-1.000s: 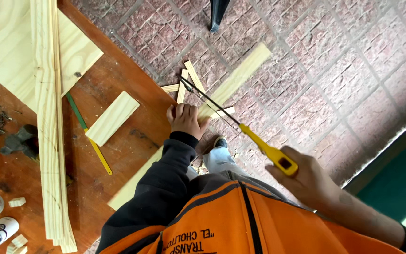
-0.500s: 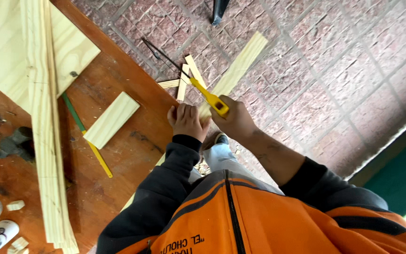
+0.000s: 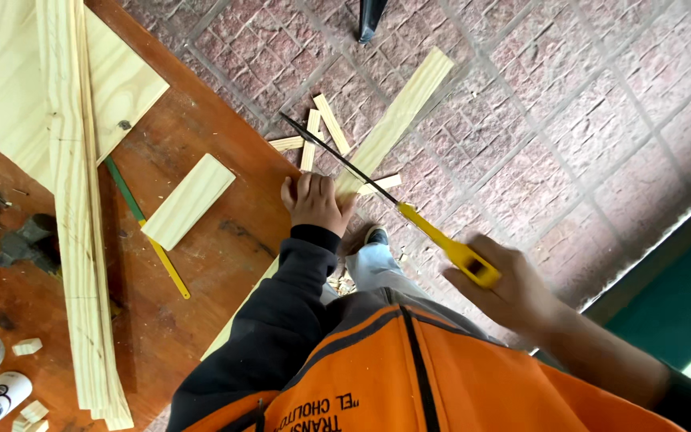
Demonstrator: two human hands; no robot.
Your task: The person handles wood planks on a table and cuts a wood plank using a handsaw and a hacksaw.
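Well to the left of the hands, a bundle of long strips [image 3: 81, 240] and a short board [image 3: 188, 201] are laid on the brown surface [image 3: 201, 144]. The left hand [image 3: 316, 202] is pressed, fingers closed, on a pale plank [image 3: 397, 120] that overhangs the surface edge above a brick floor [image 3: 569, 120]. Just right of it, a saw [image 3: 377, 182] with a yellow handle is gripped in the closed right hand [image 3: 505, 290], its blade laid across the plank. Sawing appears to be in hand; firm holding and a straight stroke would seem called for.
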